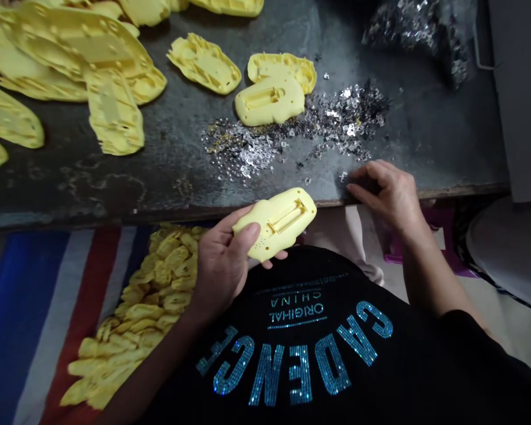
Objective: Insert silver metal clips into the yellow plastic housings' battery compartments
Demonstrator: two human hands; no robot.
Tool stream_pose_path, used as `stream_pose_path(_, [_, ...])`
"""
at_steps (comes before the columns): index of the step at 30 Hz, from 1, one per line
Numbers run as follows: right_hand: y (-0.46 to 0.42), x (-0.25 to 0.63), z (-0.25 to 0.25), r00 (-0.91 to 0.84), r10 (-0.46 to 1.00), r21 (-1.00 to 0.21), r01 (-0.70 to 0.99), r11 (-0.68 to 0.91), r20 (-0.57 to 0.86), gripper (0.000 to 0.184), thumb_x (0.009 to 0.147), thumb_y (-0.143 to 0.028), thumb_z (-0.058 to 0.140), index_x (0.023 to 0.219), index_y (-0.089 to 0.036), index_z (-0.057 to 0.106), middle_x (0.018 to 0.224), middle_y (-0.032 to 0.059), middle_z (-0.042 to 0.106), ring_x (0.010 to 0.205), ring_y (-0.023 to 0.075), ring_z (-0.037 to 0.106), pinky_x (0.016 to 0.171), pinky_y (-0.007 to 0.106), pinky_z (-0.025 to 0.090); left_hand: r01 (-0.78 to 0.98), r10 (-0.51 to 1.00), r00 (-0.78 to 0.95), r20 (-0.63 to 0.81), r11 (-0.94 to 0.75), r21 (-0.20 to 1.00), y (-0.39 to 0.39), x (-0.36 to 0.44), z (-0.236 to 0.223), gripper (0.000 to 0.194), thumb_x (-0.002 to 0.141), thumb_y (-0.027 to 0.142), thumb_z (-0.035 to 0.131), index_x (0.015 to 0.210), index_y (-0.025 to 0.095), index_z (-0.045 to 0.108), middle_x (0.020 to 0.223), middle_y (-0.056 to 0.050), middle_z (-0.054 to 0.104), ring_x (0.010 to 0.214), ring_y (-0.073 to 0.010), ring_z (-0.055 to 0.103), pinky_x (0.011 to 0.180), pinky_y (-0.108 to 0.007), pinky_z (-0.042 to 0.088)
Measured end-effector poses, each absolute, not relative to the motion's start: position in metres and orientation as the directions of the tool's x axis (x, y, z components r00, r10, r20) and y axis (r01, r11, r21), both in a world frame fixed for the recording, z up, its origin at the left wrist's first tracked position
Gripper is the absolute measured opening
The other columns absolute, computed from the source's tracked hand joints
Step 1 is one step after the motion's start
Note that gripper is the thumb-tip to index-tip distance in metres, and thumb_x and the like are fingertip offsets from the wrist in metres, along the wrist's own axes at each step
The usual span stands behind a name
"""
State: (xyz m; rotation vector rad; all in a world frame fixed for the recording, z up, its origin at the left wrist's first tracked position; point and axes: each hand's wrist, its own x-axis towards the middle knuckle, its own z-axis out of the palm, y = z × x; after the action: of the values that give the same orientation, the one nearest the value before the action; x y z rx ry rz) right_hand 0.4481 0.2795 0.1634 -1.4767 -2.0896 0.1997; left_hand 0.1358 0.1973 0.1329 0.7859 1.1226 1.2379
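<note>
My left hand (223, 262) grips a yellow plastic shell (277, 224) just off the table's front edge, thumb on top. The shell's outer face is up, showing a long battery slot, small holes and a wavy side. At the table edge, my right hand (387, 192) has its fingers curled, with a gap between thumb and forefinger. A small metal contact plate (343, 176) lies right beside those fingertips. Beyond it spreads a pile of small metal contact plates (340, 121). Another yellow shell (269, 101), slot up, leans on an overturned shell (283, 68) at the pile's edge.
Yellow shells (84, 47) are heaped on the dark table (168, 171) at far left, with one loose shell (206, 64) nearer the middle. A clear bag of metal pieces (407, 26) stands at back right. Below left, many shells (159, 301) fill a striped sack (84, 283).
</note>
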Motion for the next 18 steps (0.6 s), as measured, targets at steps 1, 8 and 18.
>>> stream_pose_path(1, [0.281,0.446,0.160,-0.226,0.897,-0.407,0.830,0.382,0.379,0.009,0.101,-0.029,0.078,0.108,-0.025,0.082,0.107,0.0075,0.083,0.094,0.0262,0.076,0.079,0.037,0.051,-0.323,0.973,-0.030,-0.227,0.205,0.924,0.198,0.136,0.134,0.061,0.098,0.046,0.090,0.149,0.016,0.075,0.114,-0.011,0.092,0.064,-0.0216,0.082,0.044,-0.025,0.061])
stream_pose_path(8, [0.275,0.433,0.163,-0.308,0.801,-0.374,0.760,0.531,0.513,0.007,0.106,-0.023,0.077,0.104,-0.025,0.084,0.097,0.0047,0.082,0.086,0.0232,0.078,0.074,0.035,0.056,-0.332,0.984,-0.022,-0.176,0.159,0.930,0.198,0.144,0.139,0.060,0.098,0.044,0.088,0.146,0.011,0.076,0.107,-0.015,0.092,0.059,-0.0247,0.084,0.040,-0.023,0.059])
stream_pose_path(18, [0.237,0.405,0.191,-0.428,0.666,-0.491,0.455,0.743,0.611,0.013,0.107,-0.018,0.082,0.113,-0.029,0.085,0.100,0.0020,0.088,0.088,0.0221,0.083,0.078,0.035,0.066,-0.326,0.992,0.069,-0.108,0.124,0.937,0.184,0.147,0.146,0.052,0.106,0.043,0.083,0.151,0.016,0.078,0.118,-0.015,0.092,0.067,-0.0252,0.088,0.047,-0.023,0.064])
